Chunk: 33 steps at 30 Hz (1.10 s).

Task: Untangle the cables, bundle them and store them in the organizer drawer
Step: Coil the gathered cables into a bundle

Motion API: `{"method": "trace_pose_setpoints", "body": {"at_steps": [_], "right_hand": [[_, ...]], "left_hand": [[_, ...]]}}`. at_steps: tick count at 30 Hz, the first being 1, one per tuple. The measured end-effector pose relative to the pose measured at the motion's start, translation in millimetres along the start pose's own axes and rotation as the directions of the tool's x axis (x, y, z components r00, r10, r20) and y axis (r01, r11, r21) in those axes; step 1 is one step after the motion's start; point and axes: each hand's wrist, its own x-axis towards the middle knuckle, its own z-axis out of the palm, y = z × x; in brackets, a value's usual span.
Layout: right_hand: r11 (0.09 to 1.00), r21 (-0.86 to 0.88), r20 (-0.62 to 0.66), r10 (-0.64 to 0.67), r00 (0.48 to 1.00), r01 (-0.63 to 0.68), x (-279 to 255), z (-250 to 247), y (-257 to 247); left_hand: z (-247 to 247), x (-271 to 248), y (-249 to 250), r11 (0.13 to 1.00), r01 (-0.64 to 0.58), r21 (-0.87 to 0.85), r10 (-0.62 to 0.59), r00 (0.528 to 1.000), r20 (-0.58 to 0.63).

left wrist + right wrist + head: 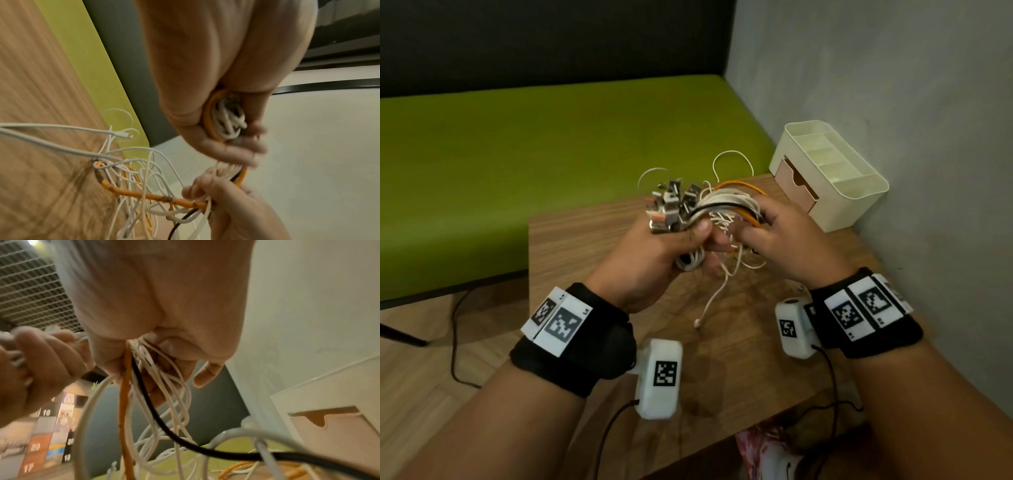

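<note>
The cables (726, 205) are being held up over the table (571, 246) as one tangled bunch, gripped by the left hand (654, 263) near the plugs and by the right hand (780, 240); untangling is judged underway; strands need separating before the organizer (859, 192) is reached.

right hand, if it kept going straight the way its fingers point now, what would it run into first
Probably the left hand. The right hand grips the cable tangle with its fingers aimed leftward at it, the two almost touching. The organizer sits off to the right, out of that line. Depth is hard to judge.
</note>
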Motion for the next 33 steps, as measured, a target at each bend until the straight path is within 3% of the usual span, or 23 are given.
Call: {"method": "trace_pose_setpoints", "body": {"at_steps": [3,6,8,10,12,16,20,27,31,33], "right_hand": [[0.988,-0.154,0.037,-0.009,0.999,0.015,2.1,1.0,5.4],[0.897,-0.439,0.070,0.092,0.993,-0.052,5.7,3.6,10.1],[0.874,-0.481,0.103,0.140,0.985,-0.074,6.4,2.4,13.7],[0.949,-0.306,0.178,0.139,0.974,-0.079,3.4,-5.8,14.1],[0.998,-0.049,0.172,0.054,0.984,-0.046,-0.8,-16.4,7.0],[0.934,0.336,0.090,-0.161,0.983,0.122,-6.8,-18.4,-16.8],[0.884,0.461,0.082,-0.127,0.988,0.075,-4.6,-7.1,-20.7],[0.981,0.184,0.217,0.020,0.976,-0.061,6.0,2.7,3.3],[0.991,-0.126,0.112,0.062,0.992,-0.048,12.0,2.8,16.3],[0.988,-0.156,0.065,0.018,0.998,-0.008,11.8,1.7,18.8]], "left_hand": [[-0.6,-0.7,2.5,0.997,-0.005,-0.071,0.002,0.999,-0.040],[0.6,-0.3,2.6,0.997,0.005,-0.072,-0.011,0.997,-0.078],[4.3,-0.4,-1.8,0.998,0.025,-0.050,-0.028,0.997,-0.069],[6.8,0.0,-4.1,0.998,0.063,-0.027,-0.065,0.995,-0.076],[5.6,-0.2,-4.6,0.996,0.087,0.011,-0.086,0.993,-0.081],[10.8,-3.5,-4.6,0.996,0.045,0.082,-0.044,0.999,-0.014],[10.6,-4.7,0.1,0.997,0.014,0.077,-0.012,1.000,-0.015],[6.2,-5.8,4.1,0.994,-0.014,-0.107,0.011,0.999,-0.031],[0.0,-7.1,14.2,0.980,-0.031,-0.195,0.019,0.998,-0.062],[-3.4,-6.4,17.1,0.980,-0.035,-0.196,0.017,0.996,-0.092]]}}
